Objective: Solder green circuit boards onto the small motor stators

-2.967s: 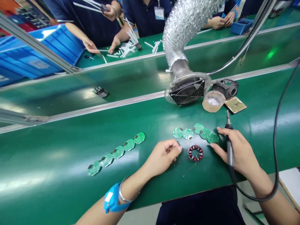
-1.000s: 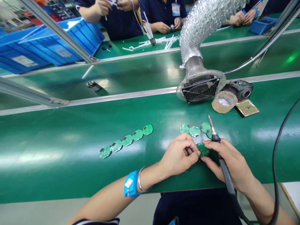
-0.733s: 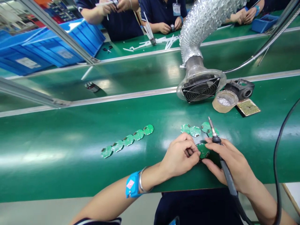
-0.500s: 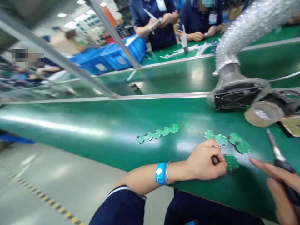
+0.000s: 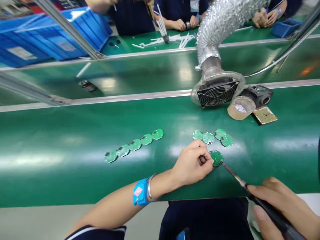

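Note:
My left hand (image 5: 193, 163) is closed, pinching the left edge of a round green circuit board (image 5: 216, 158) at the bench's near side. In my right hand (image 5: 282, 203) is a soldering iron (image 5: 263, 201) with a black handle. Its tip touches or nearly touches the board's right edge; I cannot tell which. Just beyond lie two pairs of round boards, one pair (image 5: 208, 138) behind my left fingers and another pair (image 5: 226, 140) to its right. A slanting row of several linked or overlapping boards (image 5: 135, 144) lies farther left.
A fume extractor fan (image 5: 217, 93) on a silver duct (image 5: 212, 36) hangs beyond the boards. Beside it stand a tan round container (image 5: 241, 108), a black iron holder (image 5: 260, 95) and a sponge tray (image 5: 265, 115). Blue bins (image 5: 57, 36) and co-workers' hands (image 5: 186, 24) are across the bench.
The camera view has swung right. My right hand has brought the soldering iron's tip over to the board's right edge. My left hand keeps its pinch on the board.

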`<state>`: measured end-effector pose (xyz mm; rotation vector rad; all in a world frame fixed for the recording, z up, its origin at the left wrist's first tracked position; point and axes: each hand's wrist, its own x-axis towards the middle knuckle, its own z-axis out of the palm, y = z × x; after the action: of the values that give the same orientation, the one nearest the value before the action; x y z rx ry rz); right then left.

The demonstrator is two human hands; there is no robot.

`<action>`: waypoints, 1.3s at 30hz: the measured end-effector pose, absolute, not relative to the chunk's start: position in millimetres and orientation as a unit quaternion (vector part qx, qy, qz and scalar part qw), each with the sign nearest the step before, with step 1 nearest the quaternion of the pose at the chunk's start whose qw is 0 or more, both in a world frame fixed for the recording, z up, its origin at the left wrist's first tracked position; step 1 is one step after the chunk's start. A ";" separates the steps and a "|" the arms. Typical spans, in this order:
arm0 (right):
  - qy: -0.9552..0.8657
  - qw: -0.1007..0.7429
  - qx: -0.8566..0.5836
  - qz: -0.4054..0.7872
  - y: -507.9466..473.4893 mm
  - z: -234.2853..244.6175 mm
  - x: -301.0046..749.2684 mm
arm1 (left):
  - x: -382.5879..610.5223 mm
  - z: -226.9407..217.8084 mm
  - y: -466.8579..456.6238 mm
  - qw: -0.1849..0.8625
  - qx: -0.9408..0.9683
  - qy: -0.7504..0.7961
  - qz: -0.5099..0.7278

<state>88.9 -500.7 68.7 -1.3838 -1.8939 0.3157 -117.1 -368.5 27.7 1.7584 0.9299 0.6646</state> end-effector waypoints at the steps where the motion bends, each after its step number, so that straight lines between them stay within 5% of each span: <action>1: -0.733 0.376 -0.551 0.129 -500.5 71.2 84.1 | -117.0 27.5 -368.7 0.500 0.727 0.382 0.275; 28: -0.748 0.390 -0.531 0.087 -490.7 64.8 71.0 | -115.7 28.4 -370.6 0.465 0.751 0.375 0.283; 39: -0.747 0.408 -0.515 0.095 -442.2 24.1 54.6 | -134.6 34.3 -358.4 0.486 0.779 0.314 0.240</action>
<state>54.6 -442.2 24.1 -1.2984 -1.8836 0.2398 -134.6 -358.4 34.3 1.8962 0.7638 0.5850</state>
